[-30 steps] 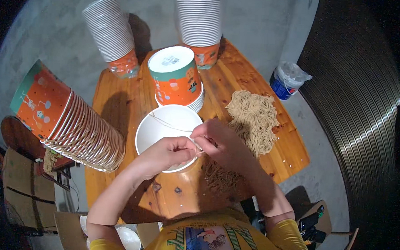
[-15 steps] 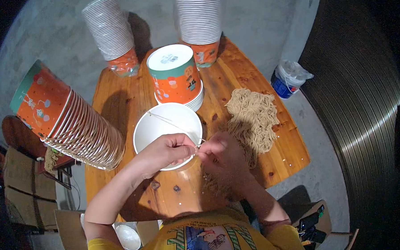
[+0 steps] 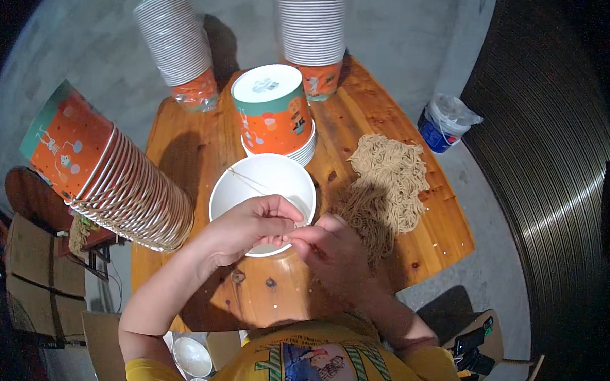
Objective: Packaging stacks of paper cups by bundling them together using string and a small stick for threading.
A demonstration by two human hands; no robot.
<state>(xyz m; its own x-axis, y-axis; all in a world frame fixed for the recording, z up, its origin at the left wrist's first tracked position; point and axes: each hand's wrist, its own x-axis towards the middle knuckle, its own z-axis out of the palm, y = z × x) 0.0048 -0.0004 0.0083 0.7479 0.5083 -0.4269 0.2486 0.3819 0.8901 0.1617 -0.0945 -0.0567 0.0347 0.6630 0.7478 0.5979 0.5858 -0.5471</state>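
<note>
A white paper bowl (image 3: 261, 182) sits open on the wooden table (image 3: 205, 145), with a thin noodle strand lying across its inside. My left hand (image 3: 245, 229) is over the bowl's near rim, fingers pinched on a thin strand of noodle. My right hand (image 3: 329, 249) meets it fingertip to fingertip, pinching the same strand just right of the bowl. A heap of dry tan noodles (image 3: 387, 184) lies on the table to the right of the bowl, close to my right hand.
An upturned orange and green bowl stack (image 3: 274, 111) stands behind the white bowl. A long stack of bowls (image 3: 108, 175) lies on its side at the left. Two tall wrapped stacks (image 3: 178, 45) (image 3: 312, 31) stand at the back. A blue bucket (image 3: 444, 125) is on the floor at the right.
Both hands have drawn toward me, from over the middle of the bowl to its near rim, still pinched together on the strand.
</note>
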